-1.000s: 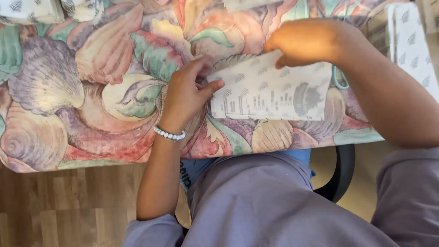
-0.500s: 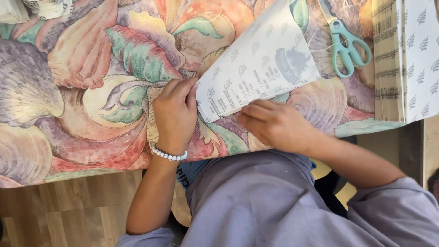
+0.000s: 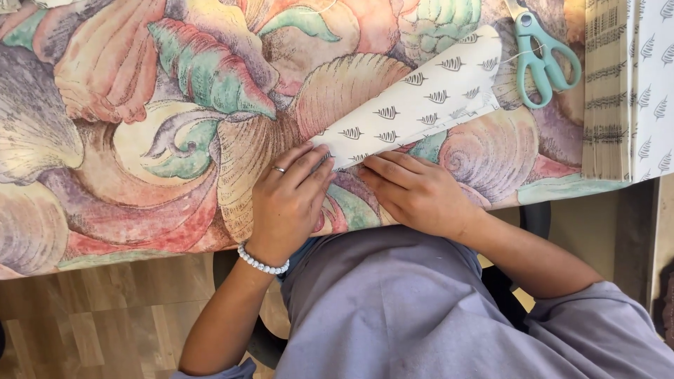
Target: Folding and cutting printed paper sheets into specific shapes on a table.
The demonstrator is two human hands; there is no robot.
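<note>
A folded sheet of white paper [image 3: 421, 102] with small dark leaf marks lies slanted on a tablecloth printed with large seashells [image 3: 140, 140]. My left hand [image 3: 288, 203], with a ring and a white bead bracelet, presses its fingertips on the sheet's lower left corner. My right hand [image 3: 418, 193] lies flat along the sheet's lower folded edge, fingers pointing left. Both hands rest on the paper without gripping it.
Teal-handled scissors [image 3: 540, 60] lie at the upper right of the table. A stack of patterned paper sheets [image 3: 628, 91] sits at the right edge. The table's front edge runs just under my hands; wooden floor [image 3: 105, 316] shows below, and my lap in grey-purple cloth.
The sheet has been folded narrower and now shows its leaf-patterned side. My right hand slid up onto its lower edge, beside my left hand. The view shifted left and down.
</note>
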